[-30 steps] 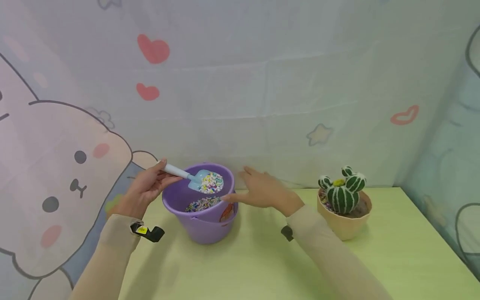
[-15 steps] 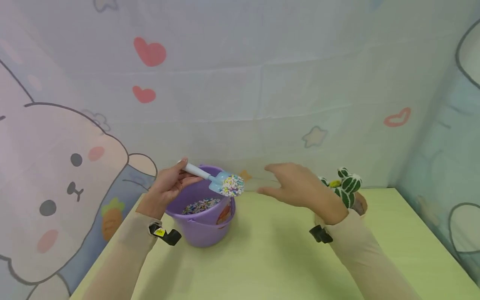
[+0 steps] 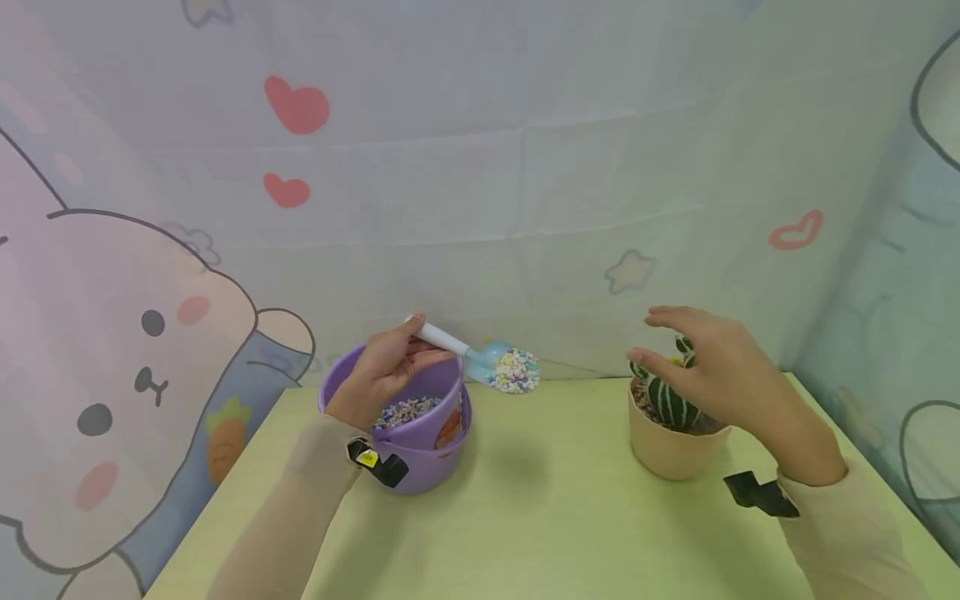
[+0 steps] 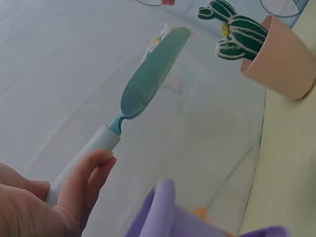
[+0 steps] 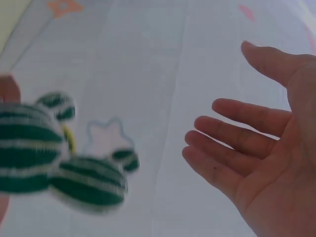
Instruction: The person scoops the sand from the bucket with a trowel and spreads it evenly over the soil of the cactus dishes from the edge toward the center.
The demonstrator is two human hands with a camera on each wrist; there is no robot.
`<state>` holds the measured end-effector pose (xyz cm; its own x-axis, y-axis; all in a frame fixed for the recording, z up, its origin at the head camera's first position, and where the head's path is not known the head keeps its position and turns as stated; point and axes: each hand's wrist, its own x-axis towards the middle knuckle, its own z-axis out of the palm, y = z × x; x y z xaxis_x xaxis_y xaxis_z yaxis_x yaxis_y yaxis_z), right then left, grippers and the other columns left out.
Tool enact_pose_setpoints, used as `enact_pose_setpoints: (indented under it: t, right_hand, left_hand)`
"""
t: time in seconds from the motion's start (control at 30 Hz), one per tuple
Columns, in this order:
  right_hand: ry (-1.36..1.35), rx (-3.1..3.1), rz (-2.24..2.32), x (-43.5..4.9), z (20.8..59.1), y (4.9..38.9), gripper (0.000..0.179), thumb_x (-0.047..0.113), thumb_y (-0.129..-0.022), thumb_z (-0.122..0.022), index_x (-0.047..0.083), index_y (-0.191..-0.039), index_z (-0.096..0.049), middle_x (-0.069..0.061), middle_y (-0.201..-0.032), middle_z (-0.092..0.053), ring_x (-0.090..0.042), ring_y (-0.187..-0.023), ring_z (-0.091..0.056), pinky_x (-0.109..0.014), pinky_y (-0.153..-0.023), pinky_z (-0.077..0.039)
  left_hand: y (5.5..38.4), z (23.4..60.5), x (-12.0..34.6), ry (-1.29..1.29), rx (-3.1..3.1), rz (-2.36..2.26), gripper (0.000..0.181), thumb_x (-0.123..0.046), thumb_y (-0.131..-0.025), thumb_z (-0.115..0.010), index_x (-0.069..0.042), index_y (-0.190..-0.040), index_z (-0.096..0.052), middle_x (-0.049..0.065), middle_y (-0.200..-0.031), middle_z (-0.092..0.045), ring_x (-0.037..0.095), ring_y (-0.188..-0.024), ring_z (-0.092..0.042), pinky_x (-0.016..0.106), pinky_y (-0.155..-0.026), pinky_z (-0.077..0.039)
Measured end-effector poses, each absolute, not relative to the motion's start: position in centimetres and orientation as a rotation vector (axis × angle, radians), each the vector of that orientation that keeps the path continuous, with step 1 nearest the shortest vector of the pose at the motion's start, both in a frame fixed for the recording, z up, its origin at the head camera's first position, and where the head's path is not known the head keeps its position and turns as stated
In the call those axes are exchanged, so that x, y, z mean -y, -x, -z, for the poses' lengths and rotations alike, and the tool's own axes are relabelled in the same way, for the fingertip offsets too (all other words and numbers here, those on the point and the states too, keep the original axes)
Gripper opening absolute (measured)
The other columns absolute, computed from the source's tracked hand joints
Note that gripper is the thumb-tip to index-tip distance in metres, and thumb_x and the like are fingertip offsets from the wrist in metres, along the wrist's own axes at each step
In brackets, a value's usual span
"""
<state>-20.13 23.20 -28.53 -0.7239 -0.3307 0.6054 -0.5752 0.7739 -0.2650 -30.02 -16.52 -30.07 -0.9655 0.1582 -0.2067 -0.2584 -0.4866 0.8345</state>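
Bench [image 3: 570, 533] is pale green, down at 6 o'clock. Left grip [image 3: 385, 368] is pinching a blue scoop [image 3: 480, 364] by its handle [image 3: 442, 338], pastel beads [image 3: 516, 372] out at its 3 o'clock. Right grip's [image 3: 722, 371] just hanging loose around 4. Purple bucket [image 3: 423, 473] at 7, potted cactus [image 3: 667, 404] at 4, printed curtain [image 3: 525, 200] behind.

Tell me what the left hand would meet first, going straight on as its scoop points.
Likely the potted cactus: in the head view, the scoop in the left hand points toward its pot. Depth is unclear, so it might pass over, or meet the right hand first.
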Motion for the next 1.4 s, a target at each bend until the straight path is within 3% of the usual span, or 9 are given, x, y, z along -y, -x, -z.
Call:
enact_pose_setpoints:
  t: [0.1,0.27,0.43,0.6,0.7,0.77,1.03,1.23,1.4]
  right_hand:
    - [-0.609,2.357,-0.608,-25.1,28.7,19.8,0.055,0.027,-0.089,-0.086,-0.003,-0.131,-0.068,-0.026,-0.139,-0.067,-0.049,-0.129,-0.062,-0.067,-0.101,-0.055]
    - [-0.481,2.444,-0.692,-27.6,29.2,19.8,0.073,0.036,-0.087,-0.088,-0.002,-0.142,-0.059,-0.028,-0.150,-0.057,-0.052,-0.141,-0.051,-0.072,-0.107,-0.048]
    - [-0.390,2.581,-0.776,-29.5,29.9,19.9,0.090,0.041,-0.087,-0.087,-0.004,-0.153,-0.045,-0.030,-0.163,-0.040,-0.055,-0.149,-0.037,-0.078,-0.112,-0.039]
    - [-0.365,2.679,-0.807,-31.2,31.3,20.7,0.109,0.043,-0.086,-0.087,-0.003,-0.163,-0.025,-0.027,-0.175,-0.014,-0.059,-0.153,-0.027,-0.082,-0.115,-0.033]
    - [-0.383,2.716,-0.809,-32.1,32.7,21.4,0.115,0.044,-0.088,-0.085,-0.003,-0.166,-0.015,-0.028,-0.175,-0.005,-0.060,-0.155,-0.020,-0.083,-0.118,-0.028]
    - [-0.394,2.731,-0.818,-32.6,33.7,21.8,0.117,0.045,-0.088,-0.085,-0.003,-0.166,-0.013,-0.031,-0.174,-0.007,-0.059,-0.157,-0.016,-0.083,-0.119,-0.025]
    - [-0.345,2.858,-0.813,-33.4,37.0,22.8,0.116,0.053,-0.091,-0.079,-0.005,-0.165,-0.011,-0.038,-0.167,-0.021,-0.064,-0.148,-0.030,-0.082,-0.112,-0.036]
    - [-0.347,2.918,-0.851,-32.8,38.7,23.0,0.116,0.056,-0.094,-0.075,-0.003,-0.167,-0.007,-0.037,-0.169,-0.019,-0.064,-0.147,-0.030,-0.081,-0.110,-0.039]
    - [-0.367,2.937,-0.870,-32.7,39.9,23.1,0.116,0.057,-0.095,-0.073,0.003,-0.168,-0.001,-0.037,-0.170,-0.016,-0.065,-0.146,-0.031,-0.081,-0.107,-0.042]
  left_hand:
    - [30.4,30.0,15.2,0.190,-1.478,-2.509,0.026,-0.023,-0.112,-0.050,-0.001,-0.125,-0.056,0.025,-0.100,-0.068,0.045,-0.115,-0.071,0.042,-0.094,-0.066]
    - [30.9,30.1,13.4,0.212,-1.490,-2.515,0.039,-0.023,-0.113,-0.049,0.001,-0.144,-0.051,0.027,-0.115,-0.064,0.048,-0.138,-0.056,0.046,-0.102,-0.061]
    - [31.2,30.2,11.5,0.165,-1.480,-2.500,0.049,-0.022,-0.114,-0.046,0.001,-0.156,-0.041,0.032,-0.132,-0.057,0.050,-0.141,-0.054,0.048,-0.109,-0.057]
    - [31.7,30.4,9.9,0.156,-1.496,-2.482,0.048,-0.022,-0.114,-0.047,0.000,-0.156,-0.044,0.035,-0.136,-0.056,0.050,-0.138,-0.056,0.046,-0.105,-0.060]
    - [32.0,30.7,9.2,0.152,-1.483,-2.480,0.047,-0.021,-0.114,-0.047,0.002,-0.155,-0.044,0.037,-0.139,-0.054,0.051,-0.138,-0.055,0.048,-0.106,-0.059]
    - [32.0,31.0,8.8,0.142,-1.474,-2.465,0.047,-0.020,-0.114,-0.046,0.002,-0.156,-0.043,0.039,-0.142,-0.051,0.051,-0.140,-0.053,0.049,-0.110,-0.056]
    - [32.5,32.1,6.8,0.197,-1.472,-2.473,0.043,-0.017,-0.114,-0.047,0.000,-0.153,-0.048,0.044,-0.144,-0.050,0.052,-0.138,-0.055,0.057,-0.116,-0.052]
    - [32.9,32.9,5.6,0.210,-1.540,-2.442,0.045,-0.018,-0.113,-0.050,0.007,-0.150,-0.048,0.044,-0.139,-0.055,0.051,-0.131,-0.060,0.055,-0.107,-0.057]
    - [32.8,33.8,4.6,0.198,-1.596,-2.395,0.044,-0.019,-0.113,-0.050,0.010,-0.146,-0.048,0.044,-0.136,-0.058,0.049,-0.127,-0.063,0.047,-0.096,-0.064]
